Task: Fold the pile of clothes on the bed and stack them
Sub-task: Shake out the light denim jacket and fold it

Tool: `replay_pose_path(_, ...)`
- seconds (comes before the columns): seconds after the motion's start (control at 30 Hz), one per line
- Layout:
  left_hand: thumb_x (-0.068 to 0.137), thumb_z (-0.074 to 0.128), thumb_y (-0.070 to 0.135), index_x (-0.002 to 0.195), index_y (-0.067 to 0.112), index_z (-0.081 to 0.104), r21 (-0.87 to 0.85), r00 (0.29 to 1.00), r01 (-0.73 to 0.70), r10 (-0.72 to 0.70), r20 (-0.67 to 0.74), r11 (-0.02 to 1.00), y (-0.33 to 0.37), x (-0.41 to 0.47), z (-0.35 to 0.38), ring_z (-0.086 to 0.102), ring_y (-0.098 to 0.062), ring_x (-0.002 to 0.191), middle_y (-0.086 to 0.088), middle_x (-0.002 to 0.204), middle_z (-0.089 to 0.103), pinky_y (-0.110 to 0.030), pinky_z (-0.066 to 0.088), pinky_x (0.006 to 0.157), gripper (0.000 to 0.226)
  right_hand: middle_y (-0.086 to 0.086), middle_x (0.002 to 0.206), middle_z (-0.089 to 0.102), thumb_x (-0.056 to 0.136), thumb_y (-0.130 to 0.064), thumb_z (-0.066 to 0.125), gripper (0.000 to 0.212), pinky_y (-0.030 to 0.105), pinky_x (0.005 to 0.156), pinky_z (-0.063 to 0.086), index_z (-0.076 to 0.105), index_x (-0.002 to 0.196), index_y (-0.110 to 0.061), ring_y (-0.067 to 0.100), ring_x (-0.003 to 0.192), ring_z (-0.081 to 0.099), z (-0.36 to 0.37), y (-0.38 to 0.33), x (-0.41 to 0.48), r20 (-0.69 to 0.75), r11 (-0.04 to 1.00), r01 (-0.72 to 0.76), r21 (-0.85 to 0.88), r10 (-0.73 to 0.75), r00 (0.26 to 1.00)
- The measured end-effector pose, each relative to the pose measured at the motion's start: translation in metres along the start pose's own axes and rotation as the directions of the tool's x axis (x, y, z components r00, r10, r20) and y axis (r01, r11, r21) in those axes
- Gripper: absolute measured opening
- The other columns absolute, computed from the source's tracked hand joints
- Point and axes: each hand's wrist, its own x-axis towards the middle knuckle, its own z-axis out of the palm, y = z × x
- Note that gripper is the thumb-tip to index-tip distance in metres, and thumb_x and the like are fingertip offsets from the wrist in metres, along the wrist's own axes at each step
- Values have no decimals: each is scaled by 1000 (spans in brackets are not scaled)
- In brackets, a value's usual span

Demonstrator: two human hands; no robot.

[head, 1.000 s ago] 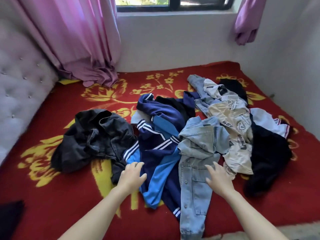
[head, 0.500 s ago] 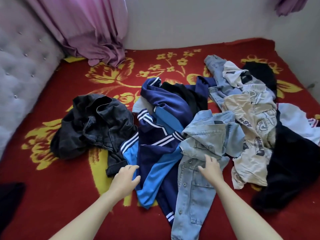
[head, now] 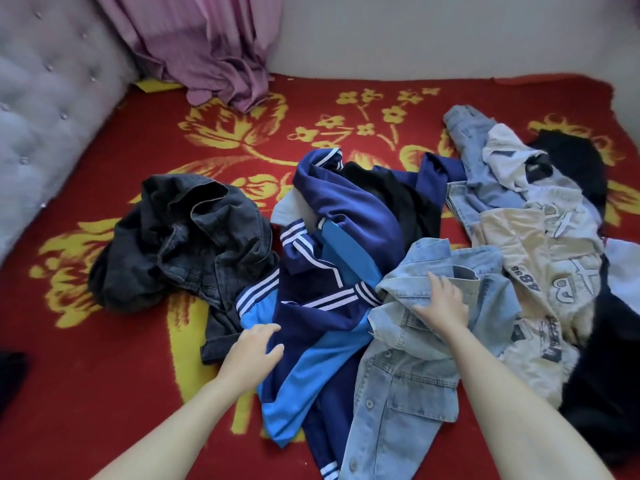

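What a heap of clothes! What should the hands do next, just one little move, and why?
Probably close the right hand on the light denim jacket near its collar and lift it clear. It lies on top, overlapping the blue track jacket, and that hand rests flat on it. The left hand is open at the track jacket's edge, free to help.

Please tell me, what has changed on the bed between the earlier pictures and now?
The right hand slid forward up the light denim jacket to its collar and rests there. The left hand edged forward over the blue track jacket. Nothing is gripped yet. The other clothes lie as before.
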Motion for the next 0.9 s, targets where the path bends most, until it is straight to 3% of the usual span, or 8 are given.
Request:
replay_pose_path(0.13,94,49,25,136,16,43,-114,996,75,-79,-29,991,-13,-1,-2,37,-15,130,0,138,45,-27,32,103,43,-1,158,2,86,-28,62,84,43,106,28,7,149,-28,30,138,23,15,-19,10,115,995,97,2,-96,989)
replay_pose_path(0.23,94,50,23,133,15,46,-192,986,143,-157,-58,971,-30,-4,-12,41,-18,126,-2,134,48,-29,35,100,40,3,146,37,81,-18,61,89,39,95,40,5,149,-31,28,123,44,33,-30,7,168,993,70,96,-85,982)
replay_pose_path(0.3,95,50,22,132,15,47,-223,979,175,-193,-61,959,-42,-8,-17,43,-18,124,-3,131,49,-30,36,99,38,5,127,53,83,-17,58,79,35,85,45,14,148,-29,25,111,53,46,-31,-1,180,998,61,16,-62,982)
replay_pose_path(0.43,96,48,24,131,16,47,-246,976,192,-211,-52,950,-53,-18,-25,44,-16,120,-2,130,50,-27,37,94,36,7,111,59,92,-18,44,12,30,71,42,51,102,-15,26,99,56,62,-29,-33,46,996,-9,-86,13,999)
replay_pose_path(0.53,96,46,25,130,15,48,-247,984,168,-176,-12,954,-47,-27,-26,46,-15,120,-2,130,51,-25,38,91,36,9,96,60,91,-16,46,20,30,65,37,41,71,-18,26,90,56,58,-27,-66,-45,999,-1,-35,-1,999)
replay_pose_path(0.6,96,47,25,129,14,50,-234,992,123,-125,6,964,-40,-33,-28,49,-15,118,-2,129,53,-25,39,92,35,7,83,54,88,-11,51,27,32,65,36,41,65,-20,27,84,54,40,-31,-87,-149,995,66,74,-55,987)
replay_pose_path(0.77,93,50,23,121,12,55,-262,999,-11,21,36,965,-13,-50,-46,56,-21,94,-5,119,60,-29,44,84,31,8,76,54,79,7,62,8,29,65,29,66,85,4,21,73,47,-58,-62,-146,-541,916,334,224,-168,824)
replay_pose_path(0.9,92,54,25,132,15,48,-312,981,-181,192,3,933,8,-65,-75,52,-19,115,-7,127,55,-26,38,94,41,11,74,59,81,3,64,8,24,62,31,68,87,1,17,68,49,-144,-106,-204,-725,857,492,153,-241,645)
